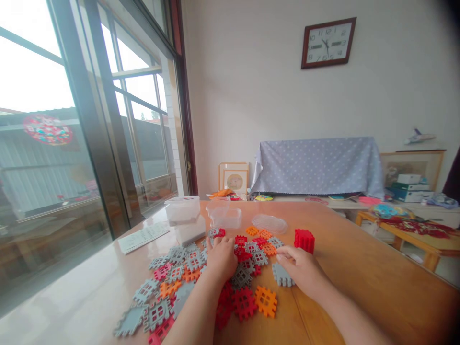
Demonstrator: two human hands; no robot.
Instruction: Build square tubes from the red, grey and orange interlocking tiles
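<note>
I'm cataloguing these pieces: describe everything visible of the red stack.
The red stack looks like flat, toothed, plastic-looking pieces piled with their notches lined up, giving it ridged sides. It stands upright on the brown table, apart from the loose pieces. The right hand is in front of it and overlaps its base in view; whether they touch cannot be told. The layers are too blurred to count.

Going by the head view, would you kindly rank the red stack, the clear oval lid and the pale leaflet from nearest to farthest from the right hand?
1. Red stack: just beyond the right hand.
2. Clear oval lid: farther across the table, slightly left.
3. Pale leaflet: well over on the left side.
</note>
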